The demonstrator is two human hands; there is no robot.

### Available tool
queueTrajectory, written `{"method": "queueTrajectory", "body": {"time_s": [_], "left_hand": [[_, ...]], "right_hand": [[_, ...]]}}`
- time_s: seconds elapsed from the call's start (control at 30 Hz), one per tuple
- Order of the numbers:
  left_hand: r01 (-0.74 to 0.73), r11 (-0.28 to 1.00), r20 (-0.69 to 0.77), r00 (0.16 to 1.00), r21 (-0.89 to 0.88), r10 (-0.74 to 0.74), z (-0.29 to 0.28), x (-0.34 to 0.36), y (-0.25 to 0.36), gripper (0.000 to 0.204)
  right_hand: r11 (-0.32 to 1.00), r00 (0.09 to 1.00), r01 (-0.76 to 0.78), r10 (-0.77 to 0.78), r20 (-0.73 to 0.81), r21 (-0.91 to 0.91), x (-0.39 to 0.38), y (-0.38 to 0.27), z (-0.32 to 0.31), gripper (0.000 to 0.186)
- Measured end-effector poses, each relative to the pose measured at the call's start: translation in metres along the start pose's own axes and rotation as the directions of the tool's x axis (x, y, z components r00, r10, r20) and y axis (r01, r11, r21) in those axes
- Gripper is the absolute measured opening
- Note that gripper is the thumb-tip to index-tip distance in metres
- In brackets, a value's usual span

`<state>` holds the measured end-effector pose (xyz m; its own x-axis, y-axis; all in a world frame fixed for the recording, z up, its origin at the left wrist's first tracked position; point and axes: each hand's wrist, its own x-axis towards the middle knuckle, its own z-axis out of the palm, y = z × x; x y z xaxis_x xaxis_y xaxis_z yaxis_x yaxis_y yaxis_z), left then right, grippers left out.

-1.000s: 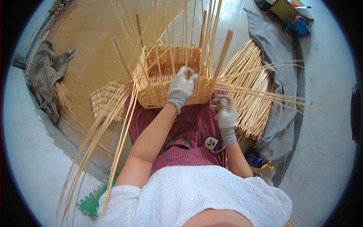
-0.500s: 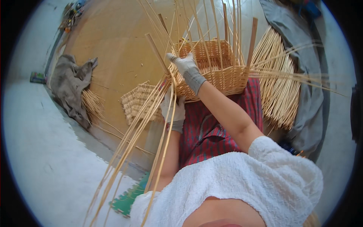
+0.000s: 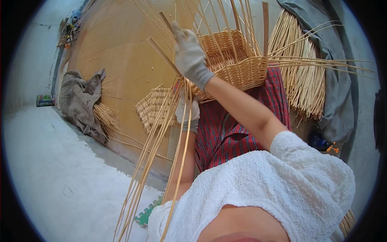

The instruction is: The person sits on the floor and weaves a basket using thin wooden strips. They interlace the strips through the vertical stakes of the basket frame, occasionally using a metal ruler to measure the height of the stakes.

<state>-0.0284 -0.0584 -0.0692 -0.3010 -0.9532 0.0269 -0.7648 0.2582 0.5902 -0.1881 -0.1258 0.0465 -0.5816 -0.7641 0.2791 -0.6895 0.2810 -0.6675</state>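
Observation:
On the red checked cloth (image 3: 217, 133) over my lap rests a woven tan basket (image 3: 244, 76), tilted, with wooden corner stakes and long upright strands. My right hand (image 3: 188, 52), in a pale glove, is at the basket's left side, fingers closed around the upper-left stake (image 3: 165, 20). My gloved left hand (image 3: 186, 115) is lower, under that front-left corner; its fingers are mostly hidden behind the basket and hanging strands (image 3: 143, 169).
A loose woven piece (image 3: 151, 107) lies left on the tan board (image 3: 121, 48). A grey cloth with reeds (image 3: 80, 99) sits farther left; a large reed pile (image 3: 300, 80) on grey fabric (image 3: 336, 109) lies right, near a dark blue object (image 3: 316, 141). Green mat (image 3: 147, 215) shows below.
My right hand has moved from low beside the basket across to its left corner, then up to the stake. My left hand has left the basket's middle and dropped beneath that corner. The view has shifted.

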Motion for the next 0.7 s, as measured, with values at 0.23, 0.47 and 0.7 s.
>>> {"method": "queueTrajectory", "body": {"time_s": [0.23,0.47,0.7], "left_hand": [[-0.025,0.999,-0.026,0.999,-0.020,0.025,0.009,0.003,-0.008,0.064],[-0.092,0.989,-0.086,0.993,-0.117,0.082,0.034,0.008,-0.033,0.057],[-0.192,0.981,-0.131,0.973,0.011,0.192,-0.006,0.004,-0.010,0.050]], "right_hand": [[0.656,0.933,-0.192,-0.109,0.344,0.730,0.020,0.001,-0.041,0.059],[0.551,0.901,0.433,-0.289,-0.324,0.713,-0.007,-0.035,-0.062,0.046],[0.228,0.935,-0.338,-0.029,0.353,0.913,-0.058,0.102,-0.048,0.023]]}}
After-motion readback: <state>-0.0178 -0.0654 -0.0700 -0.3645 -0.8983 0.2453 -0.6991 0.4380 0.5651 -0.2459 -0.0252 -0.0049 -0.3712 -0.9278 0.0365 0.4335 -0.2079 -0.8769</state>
